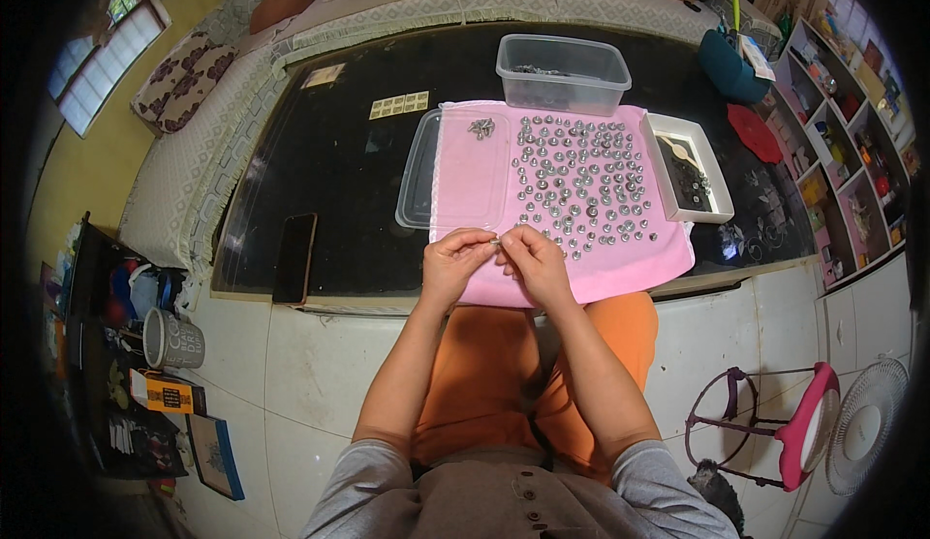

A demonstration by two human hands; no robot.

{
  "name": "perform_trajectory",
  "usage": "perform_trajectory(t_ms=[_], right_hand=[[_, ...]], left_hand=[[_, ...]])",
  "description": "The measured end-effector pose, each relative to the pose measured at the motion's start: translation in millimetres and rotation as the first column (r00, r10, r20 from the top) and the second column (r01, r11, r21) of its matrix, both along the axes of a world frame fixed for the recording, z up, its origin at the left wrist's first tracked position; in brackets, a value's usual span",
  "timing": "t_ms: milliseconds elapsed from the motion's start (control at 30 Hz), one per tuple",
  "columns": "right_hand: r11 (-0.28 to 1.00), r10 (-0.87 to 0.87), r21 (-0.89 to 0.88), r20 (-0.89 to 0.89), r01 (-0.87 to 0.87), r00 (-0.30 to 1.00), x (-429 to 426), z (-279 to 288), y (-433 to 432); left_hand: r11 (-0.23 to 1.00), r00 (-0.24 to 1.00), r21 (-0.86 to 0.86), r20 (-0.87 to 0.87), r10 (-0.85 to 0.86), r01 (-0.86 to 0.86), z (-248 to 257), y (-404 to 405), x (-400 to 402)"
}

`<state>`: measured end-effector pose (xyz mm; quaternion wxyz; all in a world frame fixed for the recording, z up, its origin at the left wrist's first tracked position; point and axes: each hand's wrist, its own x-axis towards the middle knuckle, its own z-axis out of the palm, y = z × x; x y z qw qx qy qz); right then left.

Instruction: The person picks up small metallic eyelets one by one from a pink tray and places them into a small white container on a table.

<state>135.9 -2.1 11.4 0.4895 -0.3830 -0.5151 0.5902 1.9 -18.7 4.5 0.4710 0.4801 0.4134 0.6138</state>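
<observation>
My left hand (455, 257) and my right hand (534, 259) meet fingertip to fingertip over the front of a pink cloth (632, 274). Pinched between them is a small metal part (495, 241), mostly hidden by the fingers. Just beyond my right hand, many small silvery metal pieces (574, 210) stand in loose rows on the cloth, each a round base with a point. A clear plastic lid (465, 197) lies at the left, partly on the cloth. On it rests a little pile of slim metal pieces (481, 128).
Behind the cloth stands a clear plastic tub (563, 94) with dark small parts inside. A white open box (716, 183) at the right holds a wooden spoon (677, 148) and loose pieces. A phone (296, 259) lies near the dark table's (341, 176) front left edge.
</observation>
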Motion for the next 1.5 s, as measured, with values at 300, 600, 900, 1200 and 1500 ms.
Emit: perform_trajectory(t_ms=[300, 600, 900, 1200, 1500], right_hand=[[0.999, 0.043, 0.021, 0.093, -0.045, 0.995, 1.6, 0.4, 1.5], [0.999, 0.042, 0.01, 0.071, -0.043, 0.997, 1.8, -2.5, 4.7], [0.999, 0.049, 0.0, 0.217, -0.051, 0.975, 5.3, 0.5, 6.1], [0.992, -0.102, 0.093, 0.153, 0.089, 0.983, -0.4, 6.0, 2.5], [0.986, -0.145, 0.092, 0.111, 0.135, 0.983, 2.1, 5.9, 3.0]], left_hand=[[1.0, 1.0, 0.007, -0.003, -0.007, 0.007, 1.8, -0.3, 0.0], [1.0, 1.0, 0.01, 0.009, -0.025, 0.025, 2.8, -0.4, 0.1], [1.0, 1.0, 0.01, -0.007, -0.022, 0.022, 4.0, -0.3, 0.9], [1.0, 1.0, 0.014, -0.018, -0.025, 0.025, 3.3, 0.0, 0.5], [1.0, 0.999, 0.005, -0.047, 0.004, -0.004, 1.8, 0.8, -0.1]])
